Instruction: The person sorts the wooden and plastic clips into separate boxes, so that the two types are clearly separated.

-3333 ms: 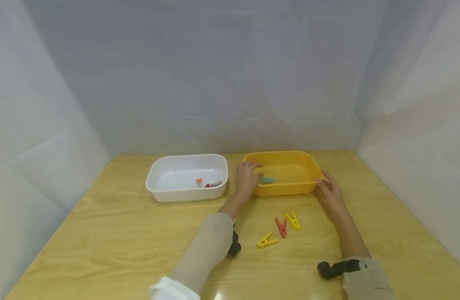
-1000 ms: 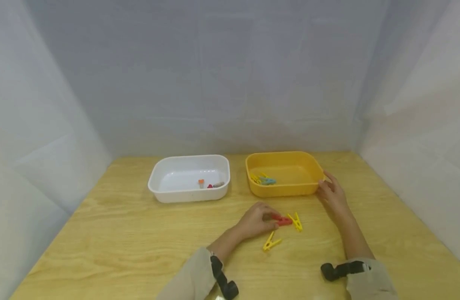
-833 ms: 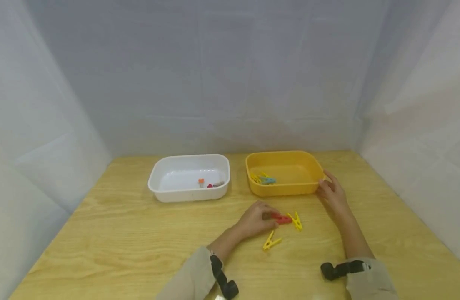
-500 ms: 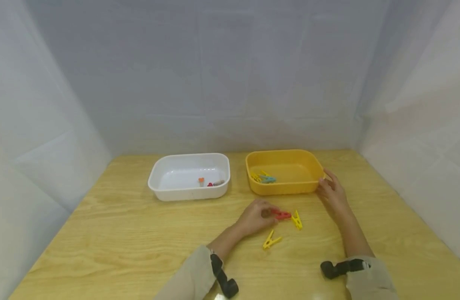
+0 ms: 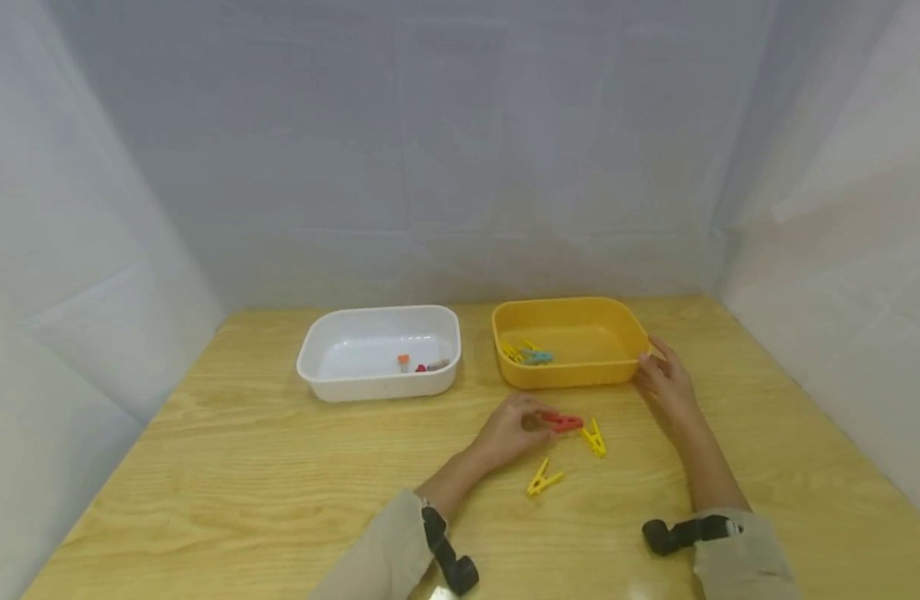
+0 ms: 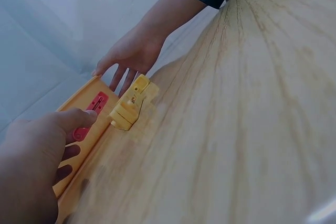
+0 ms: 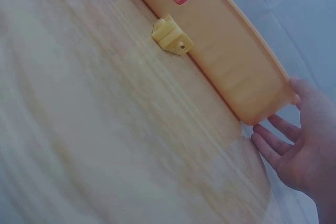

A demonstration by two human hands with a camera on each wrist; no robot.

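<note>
Red clothespin [image 5: 563, 422] is pinched in your left hand [image 5: 514, 433], fingers [image 6: 79, 119] curled round its near end, its far end jutting out past your fingertips, just off the counter [image 5: 280, 492]. One yellow clothespin [image 5: 594, 437] lies just beyond it, another yellow peg [image 5: 543, 479] sits below your knuckles. Your right hand [image 5: 666, 385] rests with relaxed, straight fingers [image 7: 270, 145] against the corner of the yellow tub [image 5: 572, 379]. Well left of your fingers sits the white tub [image 5: 377, 388].

Left hand [image 5: 514, 432] with fingers pinched, right hand [image 5: 666, 382] open, fingers straight.
</note>
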